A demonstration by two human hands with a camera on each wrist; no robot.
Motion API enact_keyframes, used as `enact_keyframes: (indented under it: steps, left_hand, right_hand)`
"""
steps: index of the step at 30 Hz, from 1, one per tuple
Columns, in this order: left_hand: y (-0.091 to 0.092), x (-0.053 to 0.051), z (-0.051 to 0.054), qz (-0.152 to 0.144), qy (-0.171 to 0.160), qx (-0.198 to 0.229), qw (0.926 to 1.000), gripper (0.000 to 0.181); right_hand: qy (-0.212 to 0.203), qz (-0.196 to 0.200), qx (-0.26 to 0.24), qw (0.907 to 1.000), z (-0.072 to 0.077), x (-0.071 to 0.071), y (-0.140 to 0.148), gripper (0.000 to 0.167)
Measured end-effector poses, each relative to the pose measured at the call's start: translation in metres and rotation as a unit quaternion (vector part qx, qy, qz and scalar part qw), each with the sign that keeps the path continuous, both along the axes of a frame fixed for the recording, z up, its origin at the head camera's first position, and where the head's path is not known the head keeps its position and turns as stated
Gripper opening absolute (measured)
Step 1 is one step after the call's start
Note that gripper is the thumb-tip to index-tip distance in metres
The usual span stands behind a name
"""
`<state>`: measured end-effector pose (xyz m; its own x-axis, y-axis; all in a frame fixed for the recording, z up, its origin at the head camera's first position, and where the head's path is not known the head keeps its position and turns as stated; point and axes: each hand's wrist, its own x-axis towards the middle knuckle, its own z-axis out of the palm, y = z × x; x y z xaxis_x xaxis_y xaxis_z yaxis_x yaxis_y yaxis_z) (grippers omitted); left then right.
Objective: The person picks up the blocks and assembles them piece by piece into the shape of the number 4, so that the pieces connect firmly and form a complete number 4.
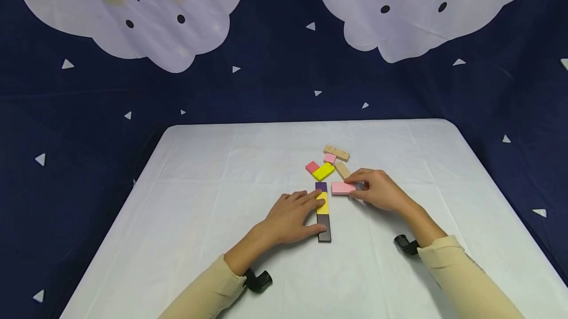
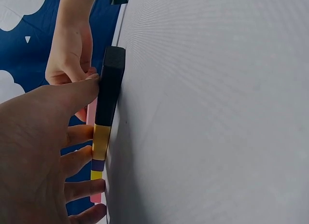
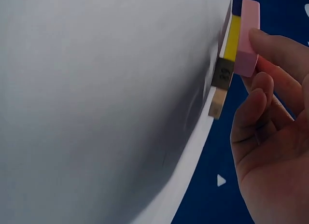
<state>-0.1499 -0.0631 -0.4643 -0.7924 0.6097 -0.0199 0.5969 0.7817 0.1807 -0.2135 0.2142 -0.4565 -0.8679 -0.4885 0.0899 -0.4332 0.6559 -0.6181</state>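
Observation:
A purple block [image 1: 321,187], a yellow block [image 1: 325,205] and a dark grey block [image 1: 324,230] lie end to end in a straight line. My left hand [image 1: 290,218] rests along their left side. Its thumb touches the dark grey block [image 2: 110,84], while its spread, fairly straight fingers touch near the yellow and purple ones. To the right of that line, my right hand [image 1: 377,190] pinches a pink block [image 1: 342,188] by its right part between thumb and fingers. In the right wrist view the pink block [image 3: 248,35] looks long and smooth.
Beyond the line lie a bright yellow block [image 1: 323,171], a reddish-pink block [image 1: 312,167], a small pink block [image 1: 330,158] and two wooden blocks, one [image 1: 342,170] nearer and one [image 1: 337,153] farther. A white cloth covers the table [image 1: 222,171]; a dark blue curtain [image 1: 275,92] hangs behind.

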Motion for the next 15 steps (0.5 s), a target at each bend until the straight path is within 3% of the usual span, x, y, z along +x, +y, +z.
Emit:
enact_keyframes:
  steps: [5, 15]
  left_hand:
    - [0.001, 0.0, 0.0, 0.0, -0.002, -0.004, 1.0, 0.071]
    - [0.001, -0.001, -0.003, -0.001, 0.002, -0.003, 1.0, 0.072]
  right_hand:
    - [-0.004, 0.014, 0.006, 0.9999, -0.001, 0.0, -0.008, 0.031]
    - [0.006, -0.004, 0.031, 0.9995, -0.003, -0.003, -0.013, 0.031]
